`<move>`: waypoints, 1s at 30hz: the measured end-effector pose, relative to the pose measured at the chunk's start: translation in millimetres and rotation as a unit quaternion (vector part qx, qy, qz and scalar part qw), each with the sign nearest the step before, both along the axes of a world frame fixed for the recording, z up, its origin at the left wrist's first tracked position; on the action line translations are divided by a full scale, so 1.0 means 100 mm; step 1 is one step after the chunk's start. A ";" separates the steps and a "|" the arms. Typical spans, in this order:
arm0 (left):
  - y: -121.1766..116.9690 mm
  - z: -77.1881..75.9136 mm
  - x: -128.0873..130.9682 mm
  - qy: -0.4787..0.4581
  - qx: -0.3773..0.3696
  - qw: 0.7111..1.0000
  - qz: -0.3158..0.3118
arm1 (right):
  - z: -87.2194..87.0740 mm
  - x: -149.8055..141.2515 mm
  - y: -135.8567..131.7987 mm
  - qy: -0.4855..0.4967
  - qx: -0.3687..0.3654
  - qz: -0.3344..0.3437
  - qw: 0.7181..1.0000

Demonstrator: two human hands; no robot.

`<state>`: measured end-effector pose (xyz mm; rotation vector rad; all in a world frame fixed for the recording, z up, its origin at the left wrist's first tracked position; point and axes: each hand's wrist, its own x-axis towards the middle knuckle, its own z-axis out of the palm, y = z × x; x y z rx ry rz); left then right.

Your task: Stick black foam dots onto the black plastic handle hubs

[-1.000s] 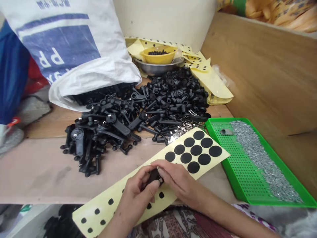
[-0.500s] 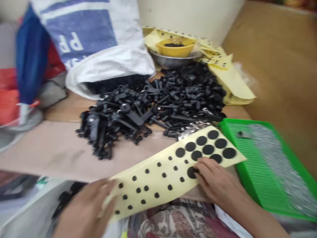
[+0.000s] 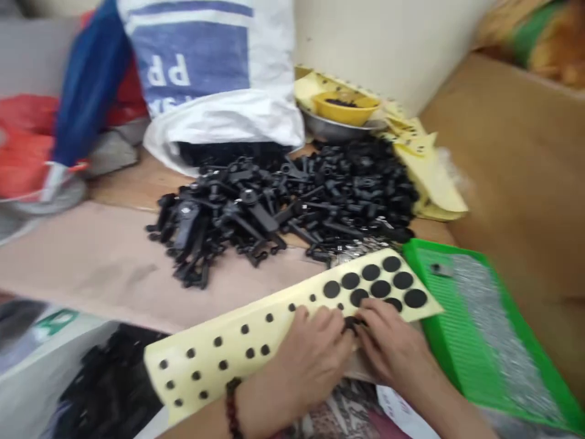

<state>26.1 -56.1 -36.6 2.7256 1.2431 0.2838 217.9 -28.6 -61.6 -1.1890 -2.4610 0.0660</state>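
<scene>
A pale yellow backing sheet [image 3: 237,341] with black round stickers slants across the front of the work surface, large discs on its right part and small dots on the rest. Over its lower middle, my left hand [image 3: 315,353] has its fingers drawn together at a large black round sticker [image 3: 351,323]. From the other side, my right hand [image 3: 390,341] pinches the same sticker with bent fingers. The fingertips of both hands nearly meet there and partly cover the sticker. Whether the sticker is still stuck to the sheet, I cannot tell.
Behind the sheet lies a heap of black plastic parts [image 3: 274,207], spilling from a white woven sack [image 3: 269,116]. A green tray [image 3: 450,347] with small metal pieces stands right. A yellow bowl [image 3: 347,113] sits in a metal basin at the back. Black parts [image 3: 105,384] fill a bag lower left.
My left hand has left the sheet's left end and moved right to the sticker beside my right hand. My right hand stays at the same spot. The camera view has shifted slightly.
</scene>
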 end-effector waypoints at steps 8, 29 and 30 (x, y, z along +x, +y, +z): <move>0.10 -0.14 0.08 0.010 0.033 0.999 0.011 | 0.24 -0.04 0.04 0.080 -0.137 -0.023 0.987; 0.26 0.11 -0.57 -0.093 0.151 0.978 0.111 | 0.27 0.09 0.06 0.132 -0.293 0.025 0.947; 0.31 0.17 -0.68 -0.075 0.180 0.969 0.150 | 0.28 0.11 0.09 0.133 -0.294 0.032 0.946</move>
